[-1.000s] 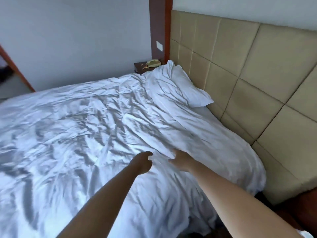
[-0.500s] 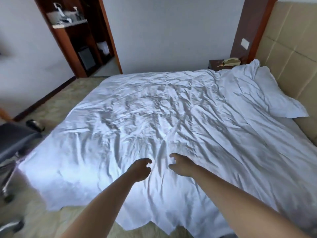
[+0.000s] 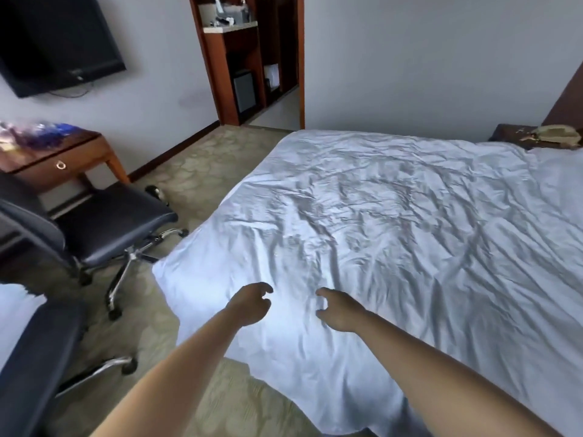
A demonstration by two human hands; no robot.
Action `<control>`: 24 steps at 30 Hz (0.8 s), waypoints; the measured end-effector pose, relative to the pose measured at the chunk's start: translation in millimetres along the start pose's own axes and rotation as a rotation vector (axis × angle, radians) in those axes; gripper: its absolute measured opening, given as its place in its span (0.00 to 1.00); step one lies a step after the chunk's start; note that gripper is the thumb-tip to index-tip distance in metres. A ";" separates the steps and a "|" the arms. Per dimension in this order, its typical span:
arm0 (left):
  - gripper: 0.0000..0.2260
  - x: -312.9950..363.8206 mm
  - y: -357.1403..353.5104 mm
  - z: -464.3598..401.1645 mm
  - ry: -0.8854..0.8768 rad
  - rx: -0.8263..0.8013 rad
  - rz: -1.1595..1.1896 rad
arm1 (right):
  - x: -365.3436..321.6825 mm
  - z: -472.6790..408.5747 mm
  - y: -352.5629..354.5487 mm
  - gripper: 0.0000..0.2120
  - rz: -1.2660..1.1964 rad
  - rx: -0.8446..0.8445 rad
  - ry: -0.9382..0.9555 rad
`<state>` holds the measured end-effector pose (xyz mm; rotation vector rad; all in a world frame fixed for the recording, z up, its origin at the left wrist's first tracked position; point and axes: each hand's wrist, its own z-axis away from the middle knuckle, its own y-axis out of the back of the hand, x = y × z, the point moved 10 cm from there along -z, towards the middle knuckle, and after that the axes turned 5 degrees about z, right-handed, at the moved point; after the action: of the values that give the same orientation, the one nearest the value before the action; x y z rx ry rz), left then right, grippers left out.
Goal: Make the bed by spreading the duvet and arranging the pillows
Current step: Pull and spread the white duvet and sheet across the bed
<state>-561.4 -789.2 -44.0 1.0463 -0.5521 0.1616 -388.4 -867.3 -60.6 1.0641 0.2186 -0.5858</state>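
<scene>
A wrinkled white duvet (image 3: 394, 222) lies spread across the bed and hangs over its near side and foot corner. My left hand (image 3: 250, 304) and my right hand (image 3: 339, 309) hover side by side just above the duvet near the foot corner. Both have fingers loosely curled and apart, and neither holds anything. No pillow is in view; the head of the bed lies beyond the right edge of the frame.
A dark office chair (image 3: 104, 225) stands left of the bed's foot, with another dark seat (image 3: 34, 357) at the near left. A wooden desk (image 3: 60, 159) and a wall television (image 3: 53, 42) are at the left. A nightstand (image 3: 536, 137) sits far right. Patterned carpet (image 3: 202, 171) surrounds the bed.
My view has swung left from the headboard and pillow toward the foot of the bed. Both hands have travelled with it along the duvet, still empty and close together.
</scene>
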 end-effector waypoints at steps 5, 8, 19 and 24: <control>0.16 -51.4 52.7 -61.8 -0.024 -0.019 0.013 | -79.3 -87.5 3.9 0.25 -0.051 0.028 0.026; 0.16 -77.9 90.5 -114.9 -0.036 -0.015 0.006 | -123.6 -150.7 1.7 0.24 -0.114 0.040 0.040; 0.16 -151.9 236.1 -293.6 -0.030 -0.049 -0.061 | -237.8 -333.8 55.5 0.22 -0.187 0.081 -0.026; 0.15 -182.9 272.3 -354.2 -0.090 -0.108 -0.070 | -278.4 -392.6 66.3 0.21 -0.171 0.107 -0.081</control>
<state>-695.7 -325.8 -59.7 0.9694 -0.5983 0.0228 -540.5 -406.1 -76.4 1.1292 0.2107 -0.8003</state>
